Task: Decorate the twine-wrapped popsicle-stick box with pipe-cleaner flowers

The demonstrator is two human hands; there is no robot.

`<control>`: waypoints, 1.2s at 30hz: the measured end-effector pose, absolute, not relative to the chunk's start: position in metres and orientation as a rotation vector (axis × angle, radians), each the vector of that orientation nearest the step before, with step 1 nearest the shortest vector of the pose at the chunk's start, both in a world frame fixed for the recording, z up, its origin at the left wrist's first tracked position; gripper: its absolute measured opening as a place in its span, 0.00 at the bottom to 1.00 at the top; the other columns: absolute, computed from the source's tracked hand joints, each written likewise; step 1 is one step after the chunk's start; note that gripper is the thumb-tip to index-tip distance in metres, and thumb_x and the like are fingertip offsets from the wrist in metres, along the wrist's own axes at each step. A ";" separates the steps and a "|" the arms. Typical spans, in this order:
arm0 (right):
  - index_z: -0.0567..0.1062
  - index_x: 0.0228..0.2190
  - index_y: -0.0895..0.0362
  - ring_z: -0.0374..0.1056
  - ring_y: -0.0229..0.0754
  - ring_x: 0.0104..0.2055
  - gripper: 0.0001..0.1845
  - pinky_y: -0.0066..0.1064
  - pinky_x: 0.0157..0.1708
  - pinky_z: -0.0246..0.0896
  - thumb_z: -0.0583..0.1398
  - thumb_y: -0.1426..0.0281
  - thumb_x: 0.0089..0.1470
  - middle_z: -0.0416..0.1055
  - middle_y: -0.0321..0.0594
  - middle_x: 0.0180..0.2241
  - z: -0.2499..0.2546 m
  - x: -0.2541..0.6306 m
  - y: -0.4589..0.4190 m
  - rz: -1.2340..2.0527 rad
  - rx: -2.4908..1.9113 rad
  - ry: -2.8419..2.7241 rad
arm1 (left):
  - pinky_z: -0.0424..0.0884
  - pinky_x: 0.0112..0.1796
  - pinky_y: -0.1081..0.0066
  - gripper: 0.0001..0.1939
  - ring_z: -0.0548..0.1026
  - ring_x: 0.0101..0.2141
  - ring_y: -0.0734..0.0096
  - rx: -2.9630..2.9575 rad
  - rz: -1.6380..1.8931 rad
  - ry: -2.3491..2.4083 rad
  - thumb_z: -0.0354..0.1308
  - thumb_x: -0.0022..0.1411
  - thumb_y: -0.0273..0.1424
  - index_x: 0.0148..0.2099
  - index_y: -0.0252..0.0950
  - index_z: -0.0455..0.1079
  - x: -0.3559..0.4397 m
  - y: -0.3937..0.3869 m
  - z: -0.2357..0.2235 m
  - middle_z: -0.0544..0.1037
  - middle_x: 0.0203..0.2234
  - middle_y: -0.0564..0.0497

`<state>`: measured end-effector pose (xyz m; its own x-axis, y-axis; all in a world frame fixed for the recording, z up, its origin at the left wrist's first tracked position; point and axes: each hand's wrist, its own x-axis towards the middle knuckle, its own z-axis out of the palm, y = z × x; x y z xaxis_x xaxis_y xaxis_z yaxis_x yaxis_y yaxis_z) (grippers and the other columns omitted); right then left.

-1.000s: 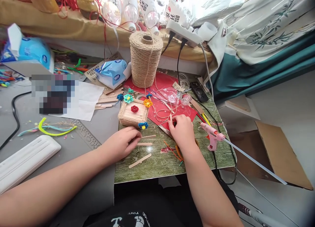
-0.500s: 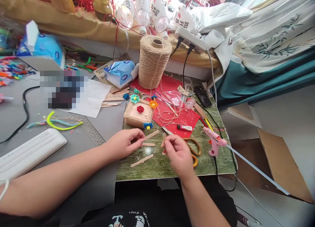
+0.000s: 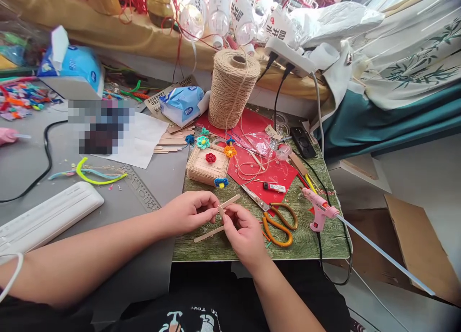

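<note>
My left hand (image 3: 196, 209) pinches a wooden craft stick (image 3: 232, 200) that slants up to the right. Close against it, my right hand (image 3: 247, 233) grips a short wooden piece (image 3: 221, 211), which meets or crosses the stick near my fingertips; whether they touch is hard to tell. Below, another craft stick (image 3: 207, 234) lies on the green wood-grain mat (image 3: 201, 252), its right end hidden by my right hand. Behind my hands sits a twine-wrapped stick box (image 3: 205, 171) with a red rose (image 3: 211, 157) on top and several fuzzy flowers around it.
Orange-handled scissors (image 3: 279, 224) lie right of my hands. A pink glue gun (image 3: 320, 209) with a long glue stick rests at the mat's right edge. Behind stand a twine spool (image 3: 234, 89) and red paper (image 3: 248, 176). A ruler (image 3: 142, 190) and white device (image 3: 54, 221) lie left.
My right hand has moved left, bringing its small wooden piece to the craft stick in my left hand. The scissors' handles are now uncovered. The camera view has shifted slightly.
</note>
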<state>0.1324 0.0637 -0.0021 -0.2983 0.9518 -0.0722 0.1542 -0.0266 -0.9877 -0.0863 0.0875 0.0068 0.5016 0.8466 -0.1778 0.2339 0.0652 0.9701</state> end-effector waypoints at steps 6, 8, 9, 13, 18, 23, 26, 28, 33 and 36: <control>0.81 0.43 0.52 0.71 0.41 0.34 0.07 0.33 0.37 0.67 0.63 0.67 0.66 0.77 0.38 0.34 -0.004 0.132 0.063 1.392 -1.166 -1.570 | 0.69 0.30 0.76 0.12 0.74 0.28 0.75 1.448 0.612 0.998 0.62 0.70 0.41 0.41 0.36 0.73 -0.086 0.088 0.007 0.79 0.28 0.54; 0.81 0.42 0.52 0.71 0.40 0.33 0.05 0.32 0.36 0.67 0.65 0.67 0.65 0.78 0.37 0.34 -0.001 0.131 0.064 1.436 -1.145 -1.518 | 0.69 0.30 0.76 0.13 0.73 0.28 0.75 1.445 0.629 0.998 0.62 0.70 0.42 0.40 0.36 0.73 -0.087 0.089 0.007 0.79 0.28 0.54; 0.82 0.41 0.52 0.71 0.40 0.34 0.04 0.32 0.37 0.67 0.66 0.66 0.64 0.78 0.37 0.34 0.000 0.130 0.065 1.466 -1.130 -1.479 | 0.69 0.31 0.76 0.14 0.73 0.28 0.75 1.451 0.643 1.000 0.62 0.70 0.42 0.40 0.36 0.73 -0.087 0.089 0.007 0.78 0.28 0.54; 0.82 0.39 0.51 0.71 0.38 0.32 0.05 0.33 0.37 0.69 0.68 0.63 0.63 0.77 0.35 0.33 0.001 0.120 0.065 1.586 -1.084 -1.236 | 0.69 0.31 0.76 0.13 0.72 0.28 0.76 1.506 0.672 1.024 0.61 0.71 0.40 0.40 0.36 0.75 -0.089 0.089 0.006 0.77 0.27 0.54; 0.79 0.37 0.52 0.64 0.33 0.25 0.10 0.29 0.32 0.67 0.70 0.60 0.61 0.74 0.33 0.30 -0.005 0.105 0.060 1.597 -1.081 -1.011 | 0.71 0.33 0.75 0.13 0.75 0.29 0.74 1.553 0.679 1.034 0.59 0.72 0.39 0.40 0.36 0.77 -0.088 0.088 0.006 0.79 0.27 0.53; 0.79 0.36 0.54 0.64 0.33 0.26 0.15 0.27 0.26 0.63 0.72 0.57 0.58 0.74 0.34 0.29 -0.008 0.106 0.061 1.606 -1.127 -0.932 | 0.73 0.36 0.73 0.12 0.78 0.31 0.72 1.517 0.699 0.999 0.58 0.73 0.38 0.42 0.36 0.77 -0.090 0.089 0.010 0.82 0.30 0.52; 0.78 0.35 0.55 0.63 0.32 0.24 0.16 0.25 0.23 0.59 0.73 0.57 0.56 0.74 0.34 0.29 -0.011 0.116 0.064 1.602 -1.154 -0.863 | 0.73 0.37 0.72 0.14 0.79 0.33 0.70 1.625 0.704 1.078 0.55 0.75 0.39 0.42 0.37 0.77 -0.096 0.093 0.011 0.83 0.32 0.51; 0.77 0.33 0.55 0.63 0.31 0.23 0.16 0.24 0.23 0.57 0.73 0.58 0.56 0.74 0.33 0.29 -0.013 0.123 0.066 1.594 -1.156 -0.819 | 0.71 0.37 0.71 0.15 0.78 0.33 0.70 1.804 0.676 1.172 0.53 0.76 0.39 0.42 0.37 0.76 -0.100 0.096 0.008 0.82 0.32 0.51; 0.76 0.33 0.55 0.63 0.32 0.23 0.16 0.24 0.22 0.56 0.72 0.58 0.57 0.73 0.33 0.28 -0.014 0.139 0.070 1.550 -1.178 -0.773 | 0.70 0.40 0.64 0.13 0.77 0.38 0.62 2.357 0.443 1.178 0.56 0.74 0.40 0.45 0.38 0.77 -0.097 0.099 -0.006 0.81 0.36 0.47; 0.76 0.32 0.55 0.63 0.32 0.23 0.17 0.24 0.22 0.56 0.72 0.56 0.57 0.73 0.34 0.27 -0.013 0.143 0.072 1.521 -1.206 -0.804 | 0.71 0.40 0.63 0.11 0.77 0.41 0.59 2.455 0.359 1.188 0.57 0.74 0.39 0.45 0.39 0.77 -0.090 0.096 -0.011 0.80 0.38 0.46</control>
